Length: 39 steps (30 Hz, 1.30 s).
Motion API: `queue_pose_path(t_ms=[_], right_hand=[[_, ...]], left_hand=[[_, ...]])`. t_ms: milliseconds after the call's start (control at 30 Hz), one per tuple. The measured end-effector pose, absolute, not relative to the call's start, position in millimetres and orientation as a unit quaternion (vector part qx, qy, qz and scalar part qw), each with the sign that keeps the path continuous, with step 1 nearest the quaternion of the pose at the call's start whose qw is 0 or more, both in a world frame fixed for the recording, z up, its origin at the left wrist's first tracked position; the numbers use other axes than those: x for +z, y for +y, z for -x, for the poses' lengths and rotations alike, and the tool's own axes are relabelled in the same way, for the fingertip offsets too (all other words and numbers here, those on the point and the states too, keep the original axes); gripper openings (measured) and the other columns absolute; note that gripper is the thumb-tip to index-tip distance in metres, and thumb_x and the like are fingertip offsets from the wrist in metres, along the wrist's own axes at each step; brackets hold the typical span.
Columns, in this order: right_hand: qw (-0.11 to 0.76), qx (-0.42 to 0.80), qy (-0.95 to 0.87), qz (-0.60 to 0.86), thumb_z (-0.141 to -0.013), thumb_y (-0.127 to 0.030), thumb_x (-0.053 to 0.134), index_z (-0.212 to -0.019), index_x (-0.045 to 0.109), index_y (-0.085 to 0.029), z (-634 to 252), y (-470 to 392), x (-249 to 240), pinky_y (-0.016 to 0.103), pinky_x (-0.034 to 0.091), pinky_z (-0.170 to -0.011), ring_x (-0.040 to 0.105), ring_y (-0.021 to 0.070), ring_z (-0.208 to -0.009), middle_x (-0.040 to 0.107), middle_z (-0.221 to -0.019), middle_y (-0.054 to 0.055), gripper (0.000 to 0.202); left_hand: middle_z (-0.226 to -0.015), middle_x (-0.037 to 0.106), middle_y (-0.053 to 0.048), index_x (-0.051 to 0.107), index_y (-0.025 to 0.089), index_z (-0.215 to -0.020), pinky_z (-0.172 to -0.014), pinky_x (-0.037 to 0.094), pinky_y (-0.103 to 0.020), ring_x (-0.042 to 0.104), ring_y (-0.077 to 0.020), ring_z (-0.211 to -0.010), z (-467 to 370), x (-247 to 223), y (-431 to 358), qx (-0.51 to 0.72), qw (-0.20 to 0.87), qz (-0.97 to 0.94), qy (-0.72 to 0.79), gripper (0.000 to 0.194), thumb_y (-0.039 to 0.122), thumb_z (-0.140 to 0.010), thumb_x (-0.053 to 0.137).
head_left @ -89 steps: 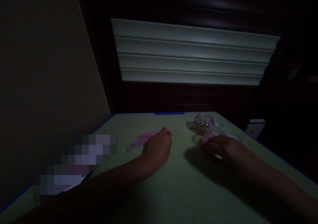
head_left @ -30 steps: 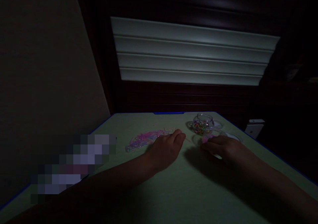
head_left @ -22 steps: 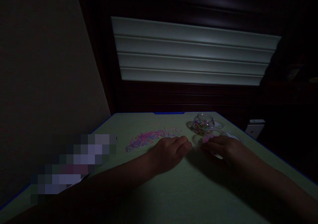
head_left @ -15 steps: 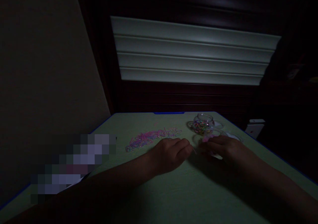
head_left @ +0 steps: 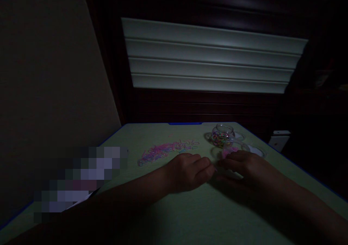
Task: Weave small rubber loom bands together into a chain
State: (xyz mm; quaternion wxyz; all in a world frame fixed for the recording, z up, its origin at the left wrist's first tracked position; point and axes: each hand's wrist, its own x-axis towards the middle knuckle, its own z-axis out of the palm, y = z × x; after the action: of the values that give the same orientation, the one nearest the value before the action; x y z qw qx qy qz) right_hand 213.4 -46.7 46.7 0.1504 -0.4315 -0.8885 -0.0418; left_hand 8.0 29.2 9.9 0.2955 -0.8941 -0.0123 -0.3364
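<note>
My left hand (head_left: 191, 172) is closed in a pinch above the table, its fingertips pointing right. A thin pale strand, which looks like a small rubber band (head_left: 215, 169), shows faintly at those fingertips. Just to the right, my right hand (head_left: 241, 165) curls around the front of a clear jar (head_left: 240, 144) with pink bands (head_left: 230, 151) inside. Much of this jar is hidden behind the fingers. A long pile of pink, purple and blue rubber bands (head_left: 163, 150) lies on the table beyond my left hand.
Behind my right hand stands an open round jar (head_left: 223, 136) of multicoloured bands. Clear lids (head_left: 257, 151) lie at its right. A blurred-out object (head_left: 89, 176) rests on the left of the green, blue-edged table (head_left: 185, 216). A white device (head_left: 279, 141) is beyond the right edge.
My left hand has shifted slightly right and down, nearer to my right hand. The right thumb has moved a little lower and left. Pile and jars look the same.
</note>
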Motion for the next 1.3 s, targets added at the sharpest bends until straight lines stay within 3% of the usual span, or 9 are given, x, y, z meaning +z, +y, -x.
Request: queue_pose_path(t_ms=[133,367,467,933,1300], right_hand=[[0.155,-0.037,-0.893,0.421,-0.087,-0.025,0.046,-0.085,0.060,-0.018,-212,-46,49,0.025,0.035,-0.061,0.053,0.0129,-0.068,0.060,-0.076,0.004,0.015],[0.169,-0.052,-0.891,0.418,-0.085,-0.015,0.047,-0.092,0.061,-0.019,-216,-48,49,0.025,0.037,-0.064,0.055,0.0138,-0.072,0.061,-0.080,0.005,0.017],[0.191,-0.076,-0.893,0.400,-0.085,-0.016,0.047,-0.085,0.062,-0.018,-219,-45,45,0.025,0.038,-0.063,0.055,0.0136,-0.070,0.061,-0.078,0.005,0.015],[0.193,-0.107,-0.884,0.412,-0.087,-0.017,0.047,-0.091,0.062,-0.018,-224,-43,40,0.026,0.037,-0.063,0.053,0.0142,-0.070,0.061,-0.078,0.005,0.016],[0.207,-0.100,-0.886,0.403,-0.084,-0.013,0.047,-0.080,0.060,-0.017,-219,-44,43,0.025,0.035,-0.061,0.051,0.0128,-0.064,0.058,-0.071,0.004,0.015]], left_hand=[[-0.078,0.059,-0.001,0.045,0.014,-0.096,-0.046,0.042,-0.024,0.052,-0.0111,-0.059,-8,10,29,-0.320,0.307,0.896,-0.019,0.009,0.015,-0.088,0.040],[-0.081,0.061,-0.002,0.047,0.015,-0.095,-0.048,0.042,-0.024,0.052,-0.0109,-0.060,-7,11,27,-0.312,0.306,0.899,-0.028,0.010,0.015,-0.088,0.040],[-0.081,0.061,-0.002,0.048,0.015,-0.094,-0.047,0.041,-0.024,0.052,-0.0110,-0.060,-7,10,27,-0.308,0.308,0.899,-0.029,0.009,0.015,-0.088,0.041],[-0.081,0.059,-0.002,0.048,0.014,-0.093,-0.052,0.046,-0.023,0.055,-0.0116,-0.066,-9,10,30,-0.306,0.283,0.906,-0.066,0.011,0.014,-0.090,0.037],[-0.078,0.057,-0.001,0.048,0.015,-0.092,-0.051,0.043,-0.022,0.054,-0.0108,-0.065,-10,8,31,-0.276,0.304,0.908,-0.084,0.012,0.014,-0.089,0.037]])
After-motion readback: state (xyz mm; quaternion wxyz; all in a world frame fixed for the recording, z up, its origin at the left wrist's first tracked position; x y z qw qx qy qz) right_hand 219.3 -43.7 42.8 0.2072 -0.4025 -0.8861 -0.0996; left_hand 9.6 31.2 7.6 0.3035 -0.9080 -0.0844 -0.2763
